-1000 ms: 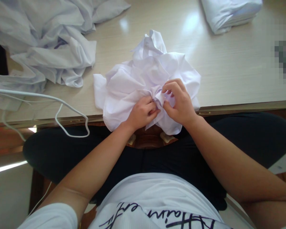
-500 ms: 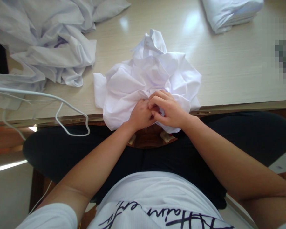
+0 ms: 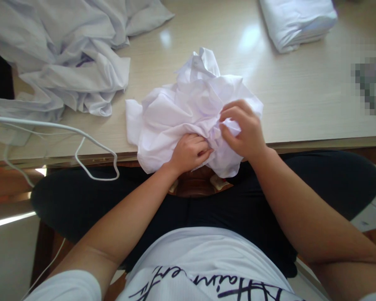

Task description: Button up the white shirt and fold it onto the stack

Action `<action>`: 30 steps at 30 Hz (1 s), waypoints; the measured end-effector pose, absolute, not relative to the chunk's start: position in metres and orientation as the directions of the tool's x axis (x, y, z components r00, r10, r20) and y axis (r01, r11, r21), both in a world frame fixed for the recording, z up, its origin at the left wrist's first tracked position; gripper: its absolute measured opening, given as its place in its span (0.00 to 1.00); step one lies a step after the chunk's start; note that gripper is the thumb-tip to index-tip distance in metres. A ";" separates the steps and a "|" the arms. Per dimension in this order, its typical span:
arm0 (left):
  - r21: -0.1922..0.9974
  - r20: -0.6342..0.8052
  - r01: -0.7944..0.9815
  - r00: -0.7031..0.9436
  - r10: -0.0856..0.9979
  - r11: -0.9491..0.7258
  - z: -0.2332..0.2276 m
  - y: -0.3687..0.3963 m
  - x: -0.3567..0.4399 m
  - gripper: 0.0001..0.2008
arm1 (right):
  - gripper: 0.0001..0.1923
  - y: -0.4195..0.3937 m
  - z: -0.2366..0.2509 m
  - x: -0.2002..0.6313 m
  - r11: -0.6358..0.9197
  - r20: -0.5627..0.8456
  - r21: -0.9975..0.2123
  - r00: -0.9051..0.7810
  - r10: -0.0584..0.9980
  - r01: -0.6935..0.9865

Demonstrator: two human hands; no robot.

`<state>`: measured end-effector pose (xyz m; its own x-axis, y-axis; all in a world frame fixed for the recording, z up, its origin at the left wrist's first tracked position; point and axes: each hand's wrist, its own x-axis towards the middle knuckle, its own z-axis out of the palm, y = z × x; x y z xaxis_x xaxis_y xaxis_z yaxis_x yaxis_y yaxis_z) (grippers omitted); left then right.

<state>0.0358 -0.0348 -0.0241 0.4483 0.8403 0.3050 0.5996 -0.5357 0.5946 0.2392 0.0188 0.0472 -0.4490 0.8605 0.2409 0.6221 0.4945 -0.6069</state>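
Both hands pinched folds of the crumpled white cloth (image 3: 188, 113) at the worktop (image 3: 301, 96) edge: left hand (image 3: 189, 152) grip closed, right hand (image 3: 242, 129) grip closed.

A pale wood-grain table (image 3: 301, 96) with a metal-trimmed front edge is seen. A crumpled white cloth (image 3: 188, 113) is laid at the near edge, partly hung over it. A larger rumpled white heap (image 3: 59, 54) is spread across the far left. A folded white stack (image 3: 297, 21) is set at the far right, well apart from the cloth. A white cable (image 3: 81, 138) is draped over the left edge, looped below it.
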 end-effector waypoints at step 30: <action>0.568 0.311 0.769 0.130 0.941 -0.294 -0.012 -0.040 0.055 0.08 | 0.09 0.047 0.060 0.329 0.064 -0.291 -0.728 -0.392 0.873 0.683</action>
